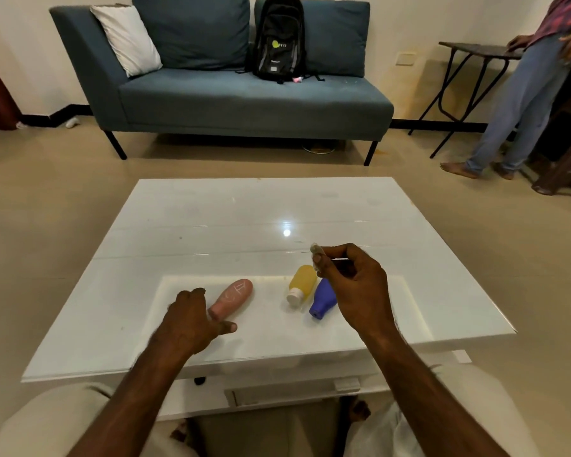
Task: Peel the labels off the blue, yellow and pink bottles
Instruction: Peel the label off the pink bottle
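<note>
Three small bottles lie on the white table [185, 225]. The pink bottle [234, 296] lies at the left with a faint label on its side, and my left hand [192, 319] covers its neck end with the fingers curled over it. The yellow bottle [300, 283] with a white cap and the blue bottle [323, 300] lie side by side to the right. My right hand [350, 285] hovers above the blue bottle and pinches a thin clear peeled label [314, 255] between thumb and forefinger.
A blue sofa [244, 100] with a black backpack [279, 37] stands beyond the table. A person [524, 94] stands at the far right beside a dark folding table [475, 49]. My knees sit under the table's near edge.
</note>
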